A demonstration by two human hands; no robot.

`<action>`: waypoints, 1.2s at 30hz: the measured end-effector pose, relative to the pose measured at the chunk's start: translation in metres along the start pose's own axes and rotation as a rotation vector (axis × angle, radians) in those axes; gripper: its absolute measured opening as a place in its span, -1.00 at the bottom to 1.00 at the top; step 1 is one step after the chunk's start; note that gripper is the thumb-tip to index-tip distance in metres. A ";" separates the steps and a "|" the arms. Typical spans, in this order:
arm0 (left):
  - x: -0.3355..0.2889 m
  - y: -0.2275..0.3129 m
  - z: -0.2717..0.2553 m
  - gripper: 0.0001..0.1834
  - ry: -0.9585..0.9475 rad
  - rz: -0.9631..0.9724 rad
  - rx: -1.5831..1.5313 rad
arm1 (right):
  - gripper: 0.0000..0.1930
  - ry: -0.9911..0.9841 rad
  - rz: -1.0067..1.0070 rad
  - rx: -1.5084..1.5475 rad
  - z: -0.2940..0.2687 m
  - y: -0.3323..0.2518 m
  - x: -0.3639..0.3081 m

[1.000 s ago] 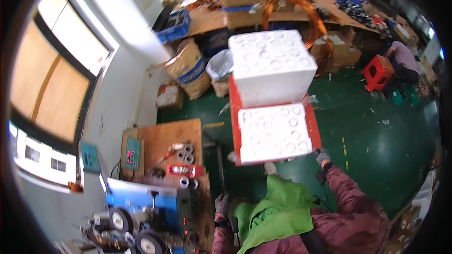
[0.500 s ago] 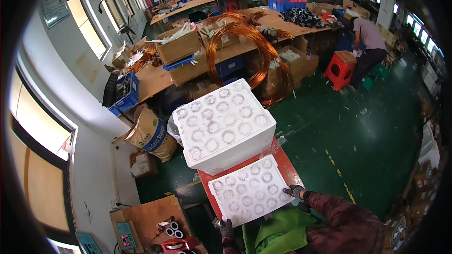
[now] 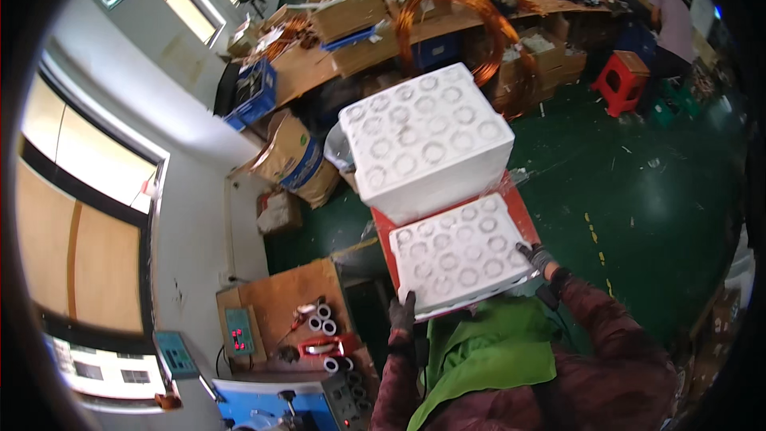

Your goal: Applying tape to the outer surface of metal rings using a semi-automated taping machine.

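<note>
Gloves on, I grip the red tray (image 3: 383,233) at chest height, left hand (image 3: 401,313) clamped on its near edge, right hand (image 3: 536,257) on its right corner, white foam blocks (image 3: 424,148) stacked on top.

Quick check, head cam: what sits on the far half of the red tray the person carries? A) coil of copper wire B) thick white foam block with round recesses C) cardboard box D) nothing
B: a thick white foam block with round recesses rests on the far end of the red tray, behind a flat foam sheet; left hand and right hand grip the near edge.

White ring-patterned foam trays (image 3: 459,251) on red board (image 3: 385,231).
</note>
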State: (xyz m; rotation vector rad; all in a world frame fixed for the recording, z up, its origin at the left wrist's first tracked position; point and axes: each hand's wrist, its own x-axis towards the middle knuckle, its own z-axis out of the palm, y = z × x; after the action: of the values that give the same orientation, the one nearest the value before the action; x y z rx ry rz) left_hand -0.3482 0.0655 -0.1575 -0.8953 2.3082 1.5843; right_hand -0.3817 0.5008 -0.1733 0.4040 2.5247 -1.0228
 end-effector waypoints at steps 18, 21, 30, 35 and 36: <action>-0.006 0.025 0.003 -0.27 -0.155 0.089 -0.218 | -0.27 0.014 0.290 0.338 -0.029 -0.056 -0.015; -0.013 0.029 0.011 -0.26 -0.075 0.193 -0.079 | -0.30 -0.075 0.341 0.448 -0.027 -0.042 -0.008; -0.032 0.058 -0.025 -0.35 -0.230 -0.071 -0.545 | -0.23 -0.080 0.235 0.107 -0.058 -0.116 -0.023; -0.023 0.054 -0.016 -0.34 -0.226 -0.112 -0.478 | -0.26 -0.014 0.231 0.180 -0.043 -0.060 0.008; -0.018 0.043 -0.011 -0.34 -0.193 -0.007 -0.397 | -0.27 -0.041 0.239 0.297 -0.043 -0.060 0.010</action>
State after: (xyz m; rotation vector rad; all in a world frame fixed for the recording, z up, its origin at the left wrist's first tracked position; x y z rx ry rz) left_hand -0.3573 0.0726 -0.1108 -0.7821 1.8926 2.0669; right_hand -0.4251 0.4911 -0.1133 0.7403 2.2248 -1.2946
